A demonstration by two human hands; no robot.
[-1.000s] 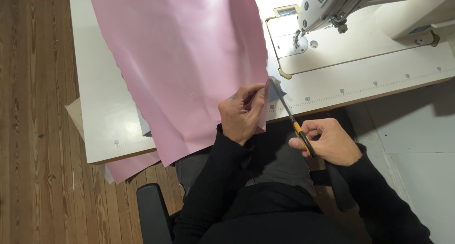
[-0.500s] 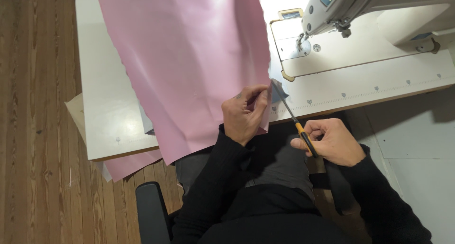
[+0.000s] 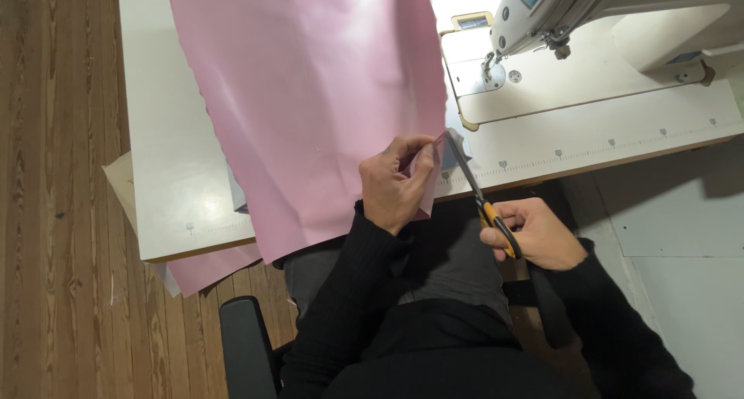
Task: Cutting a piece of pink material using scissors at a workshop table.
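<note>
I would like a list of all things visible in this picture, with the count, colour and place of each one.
pink sheet: one, pink, spread over the table, its near edge hanging off.
scissors: one pair, grey blades, yellow and black handles, at the sheet's right edge.
sewing machine: one, off-white, top right on the table.
table: one, cream top.
chair: one, black, only partly seen, bottom left.
floor: brown wooden boards, left.
left hand: pinching the sheet's edge, black sleeve.
right hand: gripping the scissors' handles, black sleeve.
</note>
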